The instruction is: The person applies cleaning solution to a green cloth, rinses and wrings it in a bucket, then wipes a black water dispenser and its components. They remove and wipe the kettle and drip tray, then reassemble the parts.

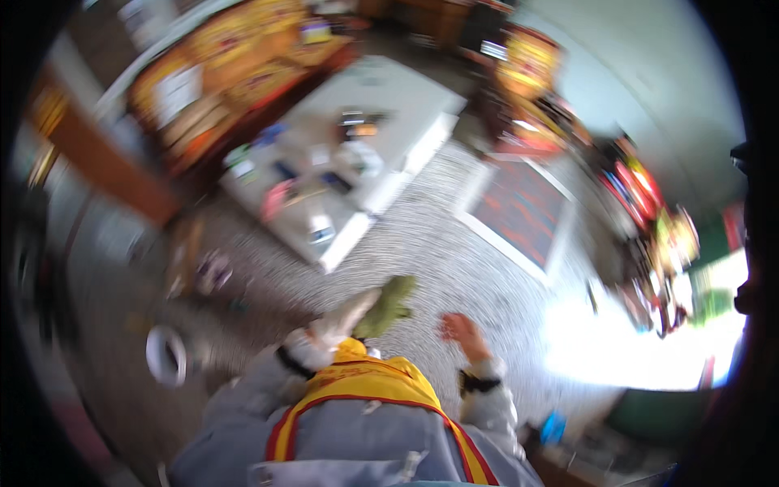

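Motion blurs the whole view. My left hand (344, 315) looks pale, as if covered, and reaches forward in front of my body. A green cloth item (388, 304), which looks like a glove, extends from it; blur hides the fingers' hold. My right hand (465, 336) is bare and held out over the floor, with nothing seen in it. Its fingertips are smeared. Below both hands is the yellow apron (377, 377) with red trim that I wear over a grey jacket.
Ahead stands a low table (420, 91) with several small items. A wooden bench (243, 55) with yellow-patterned cushions runs behind it. To the right lie a white-framed dark panel (517, 207) and a pile of colourful things (639, 189). A white ring-shaped object (165, 356) is at left.
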The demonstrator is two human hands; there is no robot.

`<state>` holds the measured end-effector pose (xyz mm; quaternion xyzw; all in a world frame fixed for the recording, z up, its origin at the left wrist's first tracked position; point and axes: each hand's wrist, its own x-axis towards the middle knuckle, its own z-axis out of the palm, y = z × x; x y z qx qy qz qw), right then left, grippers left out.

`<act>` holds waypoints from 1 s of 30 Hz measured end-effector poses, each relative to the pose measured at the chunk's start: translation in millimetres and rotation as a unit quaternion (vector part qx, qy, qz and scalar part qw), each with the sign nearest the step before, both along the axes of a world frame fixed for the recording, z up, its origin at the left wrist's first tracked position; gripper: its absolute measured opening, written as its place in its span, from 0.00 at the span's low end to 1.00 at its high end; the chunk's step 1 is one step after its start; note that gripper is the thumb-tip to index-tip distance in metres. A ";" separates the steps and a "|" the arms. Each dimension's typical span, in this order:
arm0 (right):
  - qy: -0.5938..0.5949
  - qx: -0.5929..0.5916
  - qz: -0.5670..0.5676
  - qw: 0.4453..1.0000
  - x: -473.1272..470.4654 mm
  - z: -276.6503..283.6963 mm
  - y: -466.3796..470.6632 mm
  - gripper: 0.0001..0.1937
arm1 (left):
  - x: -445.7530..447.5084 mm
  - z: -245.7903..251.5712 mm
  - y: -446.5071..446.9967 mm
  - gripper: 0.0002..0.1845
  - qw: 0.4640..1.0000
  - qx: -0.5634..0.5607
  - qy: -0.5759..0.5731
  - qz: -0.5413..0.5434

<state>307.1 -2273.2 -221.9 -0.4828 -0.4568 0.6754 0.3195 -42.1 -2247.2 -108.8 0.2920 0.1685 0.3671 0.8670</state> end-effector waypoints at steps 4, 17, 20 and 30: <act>0.033 -0.100 0.010 0.994 -57.5 61.1 44.3 0.27 | 28.5 -8.4 68.1 0.28 0.948 0.123 0.291 -0.042; -0.005 -0.014 -0.331 0.943 146.3 72.3 113.1 0.16 | 312.9 -38.3 294.4 0.33 0.796 0.405 0.405 -0.195; -0.115 0.029 -0.395 0.911 220.0 65.6 152.9 0.16 | 377.0 -46.3 367.4 0.35 0.825 0.362 0.414 -0.127; -0.207 0.034 -0.226 0.951 381.9 100.8 374.6 0.18 | 476.0 -57.7 599.8 0.32 0.911 0.143 0.379 0.075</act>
